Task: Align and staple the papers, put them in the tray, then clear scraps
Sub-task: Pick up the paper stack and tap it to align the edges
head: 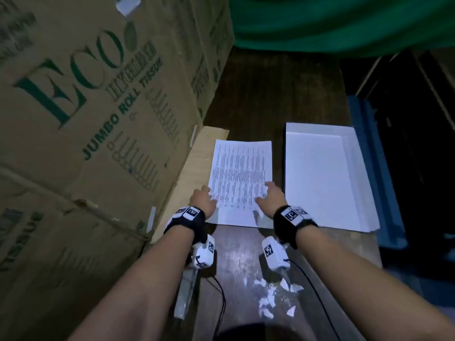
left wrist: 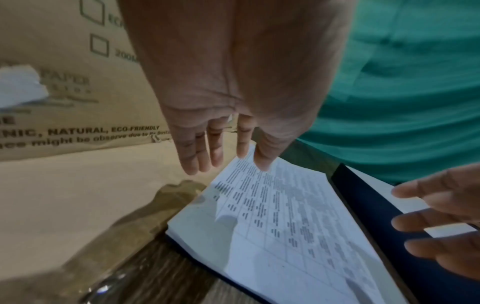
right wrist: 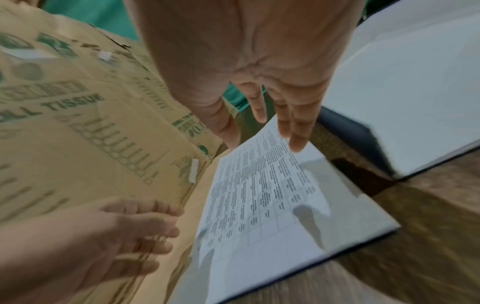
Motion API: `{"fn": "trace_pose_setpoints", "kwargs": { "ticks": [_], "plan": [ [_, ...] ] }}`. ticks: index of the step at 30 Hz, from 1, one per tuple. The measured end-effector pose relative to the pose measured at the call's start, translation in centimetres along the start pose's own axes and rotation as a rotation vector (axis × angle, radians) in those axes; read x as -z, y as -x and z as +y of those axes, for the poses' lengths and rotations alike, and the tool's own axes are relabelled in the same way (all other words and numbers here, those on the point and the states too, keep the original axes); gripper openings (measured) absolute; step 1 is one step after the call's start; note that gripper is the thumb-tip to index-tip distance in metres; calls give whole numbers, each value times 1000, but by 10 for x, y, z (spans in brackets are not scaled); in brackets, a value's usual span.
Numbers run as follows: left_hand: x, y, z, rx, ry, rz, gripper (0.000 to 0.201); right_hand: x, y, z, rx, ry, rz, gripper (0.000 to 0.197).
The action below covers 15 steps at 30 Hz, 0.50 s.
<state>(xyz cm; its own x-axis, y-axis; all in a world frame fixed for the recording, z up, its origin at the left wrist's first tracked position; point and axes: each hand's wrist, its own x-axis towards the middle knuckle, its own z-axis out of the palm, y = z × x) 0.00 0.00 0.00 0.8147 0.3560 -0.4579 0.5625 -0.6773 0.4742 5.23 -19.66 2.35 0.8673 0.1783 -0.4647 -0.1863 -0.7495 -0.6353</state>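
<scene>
A stack of printed papers [head: 240, 178] lies on the dark wooden table [head: 268, 94]. My left hand [head: 203, 199] hovers at the stack's near-left edge with fingers straight and spread. My right hand [head: 270, 195] hovers at the near-right edge, also with straight fingers. Neither hand holds anything. The left wrist view shows the left hand [left wrist: 215, 152] above the papers [left wrist: 285, 236], casting a shadow on them. The right wrist view shows the right hand [right wrist: 275, 123] over the papers [right wrist: 272, 205]. A white tray [head: 320, 180] sits right of the stack. Torn white scraps [head: 270, 294] lie near me.
Large cardboard boxes [head: 86, 119] wall off the left side, with a cardboard flap [head: 194, 168] under the papers' left edge. A long pale object [head: 187, 291] lies under my left forearm. A green cloth [head: 344, 20] hangs behind; a blue object [head: 376, 168] borders the tray.
</scene>
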Motion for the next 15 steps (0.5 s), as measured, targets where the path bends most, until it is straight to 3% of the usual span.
{"fn": "trace_pose_setpoints", "kwargs": {
  "ticks": [4, 7, 12, 15],
  "plan": [
    [-9, -17, -6, 137, 51, 7, 55, -8, -39, -11, -225, -27, 140, 63],
    [-12, -29, -9, 196, 122, -4, 57, -14, -55, -10, -342, -25, 145, 61],
    [-5, -48, -11, 214, 204, -70, 65, -22, -69, -8, -351, 45, 176, 60],
    [-5, -52, -13, 160, 206, -85, 49, -22, -71, -4, -349, 4, 141, 62]
  ]
}}
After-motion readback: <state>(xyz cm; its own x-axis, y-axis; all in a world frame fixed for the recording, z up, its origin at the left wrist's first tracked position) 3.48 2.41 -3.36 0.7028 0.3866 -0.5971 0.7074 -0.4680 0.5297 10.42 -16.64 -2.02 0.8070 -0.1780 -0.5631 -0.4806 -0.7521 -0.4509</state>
